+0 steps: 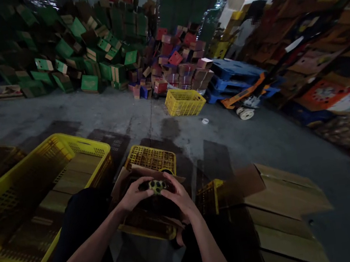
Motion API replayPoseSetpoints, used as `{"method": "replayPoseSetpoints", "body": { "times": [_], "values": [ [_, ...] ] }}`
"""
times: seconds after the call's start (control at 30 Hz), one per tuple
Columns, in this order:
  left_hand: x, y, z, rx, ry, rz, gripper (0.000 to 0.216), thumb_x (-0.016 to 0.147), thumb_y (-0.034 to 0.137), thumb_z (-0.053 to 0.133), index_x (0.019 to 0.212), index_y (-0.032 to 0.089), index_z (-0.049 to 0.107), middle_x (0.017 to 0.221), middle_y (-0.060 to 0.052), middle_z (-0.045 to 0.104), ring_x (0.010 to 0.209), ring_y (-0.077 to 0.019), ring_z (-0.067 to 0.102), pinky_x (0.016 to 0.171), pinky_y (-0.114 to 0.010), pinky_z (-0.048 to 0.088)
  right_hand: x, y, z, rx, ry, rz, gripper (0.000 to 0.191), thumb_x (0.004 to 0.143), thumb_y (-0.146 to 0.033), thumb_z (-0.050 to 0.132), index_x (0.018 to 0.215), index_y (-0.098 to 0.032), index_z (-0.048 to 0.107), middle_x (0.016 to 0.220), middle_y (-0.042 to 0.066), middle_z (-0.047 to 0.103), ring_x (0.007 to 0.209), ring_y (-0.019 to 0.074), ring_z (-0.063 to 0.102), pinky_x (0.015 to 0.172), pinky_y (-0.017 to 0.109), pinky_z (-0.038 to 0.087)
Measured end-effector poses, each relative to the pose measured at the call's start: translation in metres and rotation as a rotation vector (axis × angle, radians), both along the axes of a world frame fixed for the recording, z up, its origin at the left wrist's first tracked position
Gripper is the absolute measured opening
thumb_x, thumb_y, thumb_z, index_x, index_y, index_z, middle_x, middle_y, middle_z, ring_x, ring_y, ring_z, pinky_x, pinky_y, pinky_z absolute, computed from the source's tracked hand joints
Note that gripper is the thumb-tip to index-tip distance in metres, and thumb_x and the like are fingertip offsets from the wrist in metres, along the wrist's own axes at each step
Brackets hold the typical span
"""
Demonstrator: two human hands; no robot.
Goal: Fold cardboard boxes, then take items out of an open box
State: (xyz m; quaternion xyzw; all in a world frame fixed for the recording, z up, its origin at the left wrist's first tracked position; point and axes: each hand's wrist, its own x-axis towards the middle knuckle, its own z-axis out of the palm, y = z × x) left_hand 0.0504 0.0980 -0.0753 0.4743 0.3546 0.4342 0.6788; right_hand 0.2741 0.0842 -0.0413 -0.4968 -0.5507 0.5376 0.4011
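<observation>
Between my two hands is a small yellow-green thing with dark round spots [158, 186]; dimness hides its exact kind. My left hand [136, 194] grips its left end, thumb in front and fingers behind. On the other end, my right hand [179, 196] is closed in the same way. Both hands are over an open cardboard box [121, 182] between my knees, whose dark inside I cannot make out. A yellow plastic crate [152, 155] shows just beyond and under the box.
At my left stands a large yellow crate [59, 143] with cardboard boxes inside. Flattened cardboard [289, 192] lies at right. Ahead are another yellow crate [185, 102], piled green boxes [89, 82], blue pallets [235, 71] and an orange pallet jack [245, 92]. A person [242, 32] is farther back.
</observation>
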Motion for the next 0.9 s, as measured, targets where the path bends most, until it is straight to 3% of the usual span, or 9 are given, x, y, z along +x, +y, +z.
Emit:
{"method": "replayPoseSetpoints", "body": {
  "times": [0.17,0.37,0.53,0.73,0.9],
  "values": [
    [-0.0010,0.0007,0.0059,0.138,0.084,-0.028,0.056,0.073,0.037,0.083,0.123,0.019,0.065,0.115,-0.008,0.070,0.108,-0.0267,0.065,0.099,-0.040,0.050,0.0031,0.0000,-0.0061,-0.045,0.020,-0.006,0.073,0.075,-0.042,0.079,0.142,-0.035,0.051,0.144,0.003,0.057,0.133,0.0264,0.053,0.108,0.044,0.045],
    [0.0042,-0.0039,0.0096,0.037,0.010,-0.002,0.086,0.071,0.034,0.086,0.146,0.023,0.046,0.146,-0.012,0.054,0.129,-0.0316,0.055,0.107,-0.042,0.045,0.0031,-0.0014,-0.0030,0.011,0.041,0.035,0.073,0.071,-0.032,0.081,0.139,-0.034,0.053,0.135,0.003,0.062,0.128,0.0252,0.057,0.109,0.042,0.044],
    [0.0074,-0.0054,0.0029,-0.131,-0.044,-0.068,0.064,0.077,0.047,0.081,0.130,0.018,0.060,0.131,-0.014,0.065,0.119,-0.0313,0.061,0.096,-0.043,0.053,0.0017,-0.0012,-0.0034,0.027,0.045,0.061,0.077,0.070,-0.030,0.081,0.141,-0.035,0.051,0.135,0.003,0.062,0.127,0.0255,0.057,0.111,0.043,0.042],
    [0.0025,-0.0014,0.0058,0.042,0.050,0.000,0.061,0.072,0.042,0.084,0.123,0.018,0.062,0.117,-0.010,0.071,0.107,-0.0268,0.067,0.097,-0.040,0.051,0.0006,0.0002,-0.0038,0.011,0.053,0.064,0.085,0.074,-0.037,0.081,0.150,-0.037,0.041,0.147,0.003,0.054,0.137,0.0240,0.050,0.114,0.043,0.039],
    [0.0015,0.0001,0.0050,0.139,0.114,0.013,0.062,0.071,0.037,0.085,0.125,0.018,0.059,0.118,-0.010,0.069,0.109,-0.0266,0.065,0.100,-0.041,0.049,0.0016,0.0023,-0.0003,0.025,-0.061,0.089,0.062,0.075,-0.038,0.081,0.134,-0.034,0.062,0.140,0.003,0.061,0.133,0.0275,0.054,0.114,0.046,0.038]
  ]
}}
